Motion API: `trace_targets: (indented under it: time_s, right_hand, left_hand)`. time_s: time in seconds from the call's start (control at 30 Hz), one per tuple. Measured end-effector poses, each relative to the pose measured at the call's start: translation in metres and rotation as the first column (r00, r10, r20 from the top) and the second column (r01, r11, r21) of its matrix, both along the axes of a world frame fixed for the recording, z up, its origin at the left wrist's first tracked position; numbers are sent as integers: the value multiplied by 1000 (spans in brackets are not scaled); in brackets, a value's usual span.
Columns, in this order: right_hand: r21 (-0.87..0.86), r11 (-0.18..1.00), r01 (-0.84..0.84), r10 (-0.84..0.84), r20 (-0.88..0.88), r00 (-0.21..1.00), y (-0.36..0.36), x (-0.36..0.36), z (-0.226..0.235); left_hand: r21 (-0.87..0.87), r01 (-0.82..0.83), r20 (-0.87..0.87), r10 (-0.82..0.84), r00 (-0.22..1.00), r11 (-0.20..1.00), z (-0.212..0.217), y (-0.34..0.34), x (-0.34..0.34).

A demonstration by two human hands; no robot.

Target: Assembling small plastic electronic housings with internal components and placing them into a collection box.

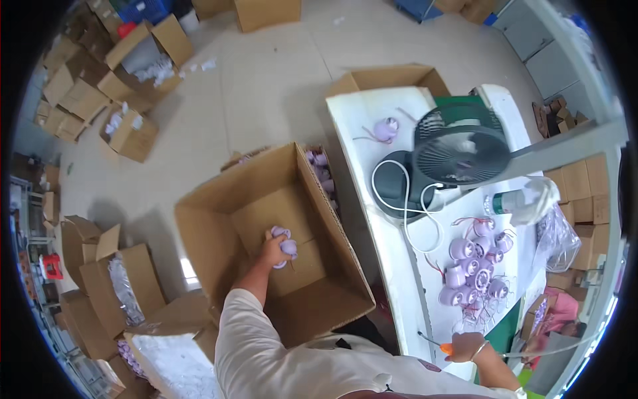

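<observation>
Down inside a large open cardboard box [266, 174], my left hand [271, 253] is closed around several rounded lilac plastic housings [288, 247]. The box floor around them shows bare cardboard. My right hand [466, 347] is over the near end of the white worktable [420, 292], gripping a screwdriver [445, 348] by its orange handle, its shaft pointing left. Just beyond that hand lies a cluster of lilac housings [470, 267], many with thin red or pale wires. One more lilac housing [385, 128] with wires sits at the table's far left.
A black fan [462, 151] with a looped white cable [440, 229] stands on the table. Behind it lie a bottle [508, 202] and a clear plastic bag [558, 239]. More cardboard boxes [133, 136] stand at left. Another person [557, 316] is at the right.
</observation>
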State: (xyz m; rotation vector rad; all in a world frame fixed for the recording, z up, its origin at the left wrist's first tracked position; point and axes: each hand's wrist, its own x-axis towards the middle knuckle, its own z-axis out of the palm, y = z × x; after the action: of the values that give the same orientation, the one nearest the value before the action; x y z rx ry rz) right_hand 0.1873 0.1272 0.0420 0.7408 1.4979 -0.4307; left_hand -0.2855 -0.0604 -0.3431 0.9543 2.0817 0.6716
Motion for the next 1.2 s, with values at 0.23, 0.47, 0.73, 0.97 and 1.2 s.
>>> trace_targets:
  time_s: [0.23,0.47,0.73,0.97,1.2]
  right_hand:
    - [135,947,-291,319,-332,887,5,8,85]
    - [372,928,-4,334,-829,449,-24,-64,184]
    - [423,892,158,362,-879,310,-31,-108,170]
    - [440,869,226,353,-872,341,-34,-120,181]
    - [400,894,201,279,-849,448,-28,-108,189]
  left_hand:
    - [177,19,-294,34,955,984,215,-38,49]
    - [236,384,-545,-205,813,893,361,-7,88]
    - [300,482,-611,-222,760,823,407,13,101]
    - [313,555,-684,-223,695,770,409,17,117]
    - [349,406,-523,-183,832,845,406,15,115]
